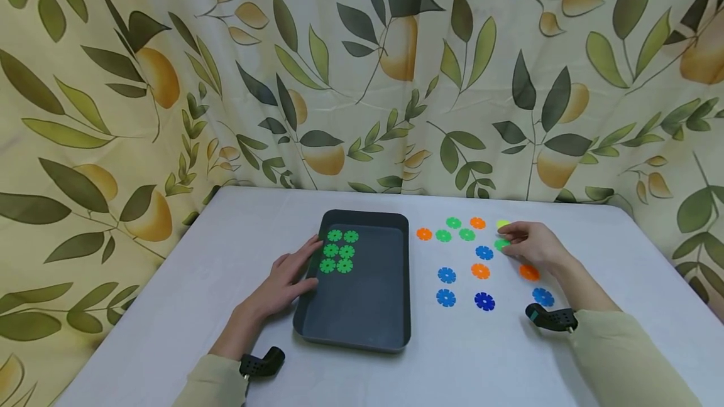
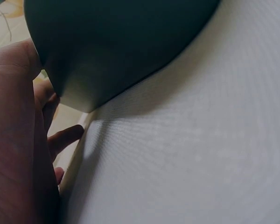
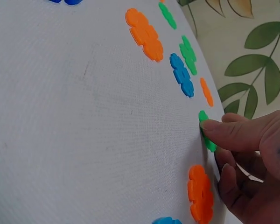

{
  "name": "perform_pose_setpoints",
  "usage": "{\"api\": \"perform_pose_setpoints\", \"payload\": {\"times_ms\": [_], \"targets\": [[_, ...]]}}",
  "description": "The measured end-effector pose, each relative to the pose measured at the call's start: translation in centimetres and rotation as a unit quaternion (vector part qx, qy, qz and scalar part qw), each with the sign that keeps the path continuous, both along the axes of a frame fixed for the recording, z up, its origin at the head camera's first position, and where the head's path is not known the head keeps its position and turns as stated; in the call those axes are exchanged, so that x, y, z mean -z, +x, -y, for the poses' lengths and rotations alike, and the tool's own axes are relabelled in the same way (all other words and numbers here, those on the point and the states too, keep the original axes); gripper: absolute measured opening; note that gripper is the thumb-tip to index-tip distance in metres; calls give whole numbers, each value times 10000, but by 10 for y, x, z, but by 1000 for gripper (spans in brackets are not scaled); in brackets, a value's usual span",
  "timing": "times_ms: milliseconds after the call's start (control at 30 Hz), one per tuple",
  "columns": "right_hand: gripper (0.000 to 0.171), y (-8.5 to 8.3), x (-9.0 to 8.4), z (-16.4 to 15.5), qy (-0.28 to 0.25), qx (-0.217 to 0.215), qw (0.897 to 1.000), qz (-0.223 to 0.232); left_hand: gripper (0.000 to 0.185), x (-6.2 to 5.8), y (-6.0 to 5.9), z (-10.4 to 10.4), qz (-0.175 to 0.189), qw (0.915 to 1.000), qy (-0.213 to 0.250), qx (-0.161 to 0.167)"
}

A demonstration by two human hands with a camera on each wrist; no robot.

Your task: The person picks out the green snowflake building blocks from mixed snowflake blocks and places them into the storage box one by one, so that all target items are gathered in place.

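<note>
My right hand (image 1: 534, 244) reaches down at the far right of the table. Its thumb and index finger are at opposite edges of a green flower-shaped disc (image 3: 208, 133), which lies about flat on the cloth. Just beyond the index finger is a yellow-green disc (image 1: 503, 223), partly covered. My left hand (image 1: 285, 275) rests with extended fingers against the left side of a dark grey tray (image 1: 362, 306); the thumb touches its wall in the left wrist view. Several green notched discs (image 1: 345, 251) lie in paired rows in the tray's far left part.
Right of the tray, loose discs are scattered: orange (image 1: 480, 271), light blue (image 1: 446, 275), dark blue (image 1: 484, 301) and green (image 1: 467, 235). An orange disc (image 1: 529, 272) and a blue disc (image 1: 543, 297) lie near the right wrist. A leaf-patterned curtain (image 1: 362, 112) hangs behind the white table.
</note>
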State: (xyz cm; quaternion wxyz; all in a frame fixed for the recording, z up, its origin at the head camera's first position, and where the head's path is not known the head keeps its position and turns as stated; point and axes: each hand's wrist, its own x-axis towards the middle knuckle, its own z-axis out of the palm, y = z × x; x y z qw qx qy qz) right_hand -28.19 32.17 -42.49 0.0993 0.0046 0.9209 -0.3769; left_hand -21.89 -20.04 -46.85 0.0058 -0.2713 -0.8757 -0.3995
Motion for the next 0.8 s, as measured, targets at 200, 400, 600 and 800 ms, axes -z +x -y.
{"api": "perform_pose_setpoints", "payload": {"times_ms": [200,400,600,800], "targets": [[51,1,-1,1,81,8,10000,3,70,0,0,-1,11,10000,-23,-28],[50,1,-1,0,100,-101,9999,-36,70,1,-1,-1,55,10000,-36,-67],[49,3,-1,0,51,-93,9999,-26,70,0,-1,-1,28,10000,-28,-66],[48,5,-2,2,119,-92,9998,-88,69,0,0,-1,-20,10000,-16,-55]]}}
